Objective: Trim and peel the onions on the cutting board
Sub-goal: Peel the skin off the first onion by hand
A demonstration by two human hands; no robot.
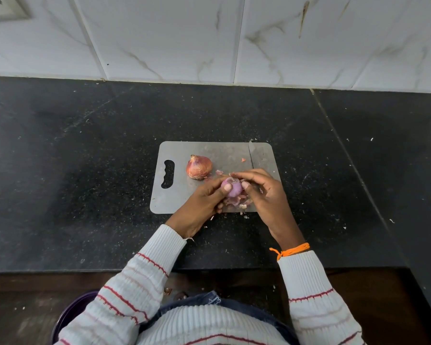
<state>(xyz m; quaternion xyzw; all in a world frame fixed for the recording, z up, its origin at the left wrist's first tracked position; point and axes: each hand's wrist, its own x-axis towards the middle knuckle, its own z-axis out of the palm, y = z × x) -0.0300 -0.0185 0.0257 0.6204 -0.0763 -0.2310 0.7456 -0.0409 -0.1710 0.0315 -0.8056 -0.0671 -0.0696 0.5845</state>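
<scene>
A half-peeled onion [233, 189], its smooth purple flesh bared and a papery flap loose at the top, sits between a person's hands just above the near right part of a grey cutting board [184, 195]. The left hand [204, 201] grips it with curled fingers, thumb on the flesh; the right hand [264, 192] pinches the loose skin. Two onions are visible: the second onion [198, 167], unpeeled and coppery, lies on the board beside them. One knife [251, 155] rests along the board's right side. Torn peels [237, 202] pile at the near edge. Dark countertop [85, 170] spreads wide on both sides.
</scene>
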